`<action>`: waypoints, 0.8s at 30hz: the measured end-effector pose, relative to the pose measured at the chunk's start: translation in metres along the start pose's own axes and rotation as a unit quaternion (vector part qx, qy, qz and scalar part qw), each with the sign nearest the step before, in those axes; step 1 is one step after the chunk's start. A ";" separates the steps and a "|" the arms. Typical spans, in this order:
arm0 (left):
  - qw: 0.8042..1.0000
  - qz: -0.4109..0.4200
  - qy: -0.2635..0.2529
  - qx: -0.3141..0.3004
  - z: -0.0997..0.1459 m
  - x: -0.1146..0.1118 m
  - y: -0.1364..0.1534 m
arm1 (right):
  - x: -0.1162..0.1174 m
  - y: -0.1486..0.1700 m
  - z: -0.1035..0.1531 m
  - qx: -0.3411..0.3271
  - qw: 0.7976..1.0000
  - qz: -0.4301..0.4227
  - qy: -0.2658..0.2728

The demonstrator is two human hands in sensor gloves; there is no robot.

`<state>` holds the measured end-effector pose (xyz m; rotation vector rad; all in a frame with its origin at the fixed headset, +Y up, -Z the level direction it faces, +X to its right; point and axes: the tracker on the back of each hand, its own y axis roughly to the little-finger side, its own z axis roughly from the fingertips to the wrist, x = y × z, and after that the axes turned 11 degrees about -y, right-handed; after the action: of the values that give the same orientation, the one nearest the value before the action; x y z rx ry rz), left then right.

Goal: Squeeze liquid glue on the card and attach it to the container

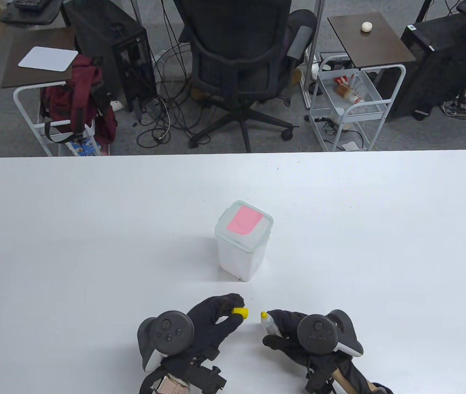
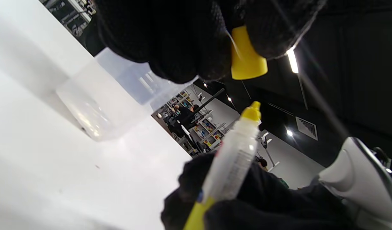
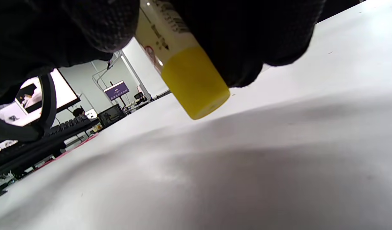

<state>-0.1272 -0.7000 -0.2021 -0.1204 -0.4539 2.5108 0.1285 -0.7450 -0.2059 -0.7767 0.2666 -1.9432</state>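
A translucent white container (image 1: 242, 242) stands mid-table with a pink card (image 1: 244, 219) lying on its lid. My left hand (image 1: 212, 318) pinches the small yellow cap (image 1: 240, 313) of the glue bottle near the table's front edge; the cap also shows in the left wrist view (image 2: 246, 57). My right hand (image 1: 288, 332) grips the clear glue bottle (image 1: 270, 324) with its yellow nozzle (image 1: 264, 315) pointing toward the cap, a small gap apart. The bottle shows in the left wrist view (image 2: 234, 159). Its yellow base shows in the right wrist view (image 3: 196, 92), held above the table.
The white table (image 1: 93, 246) stretches wide around the container, which also appears in the left wrist view (image 2: 100, 102). Beyond the far edge are an office chair (image 1: 239, 61), carts and cables on the floor.
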 end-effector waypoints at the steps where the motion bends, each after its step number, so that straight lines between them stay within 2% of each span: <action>1: 1.000 0.005 0.008 0.000 0.000 -0.001 -0.001 | 0.001 -0.002 0.000 -0.003 1.000 0.004 -0.003; 8: 0.999 -0.028 0.030 -0.011 0.001 -0.010 -0.003 | 0.005 -0.006 -0.001 -0.007 1.000 0.014 -0.022; 15: 0.991 -0.111 0.056 -0.039 0.002 -0.019 -0.008 | 0.006 -0.009 -0.002 -0.012 0.998 0.026 -0.054; 17: 0.989 -0.126 0.059 -0.046 0.002 -0.020 -0.009 | 0.008 -0.009 -0.001 -0.015 0.999 0.027 -0.045; 24: 0.996 -0.081 0.043 -0.019 0.004 -0.019 -0.003 | 0.006 -0.010 -0.001 -0.043 0.998 -0.020 -0.032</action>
<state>-0.1107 -0.7090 -0.1976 -0.1966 -0.4572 2.3290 0.1192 -0.7460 -0.1990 -0.9056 0.2990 -1.9506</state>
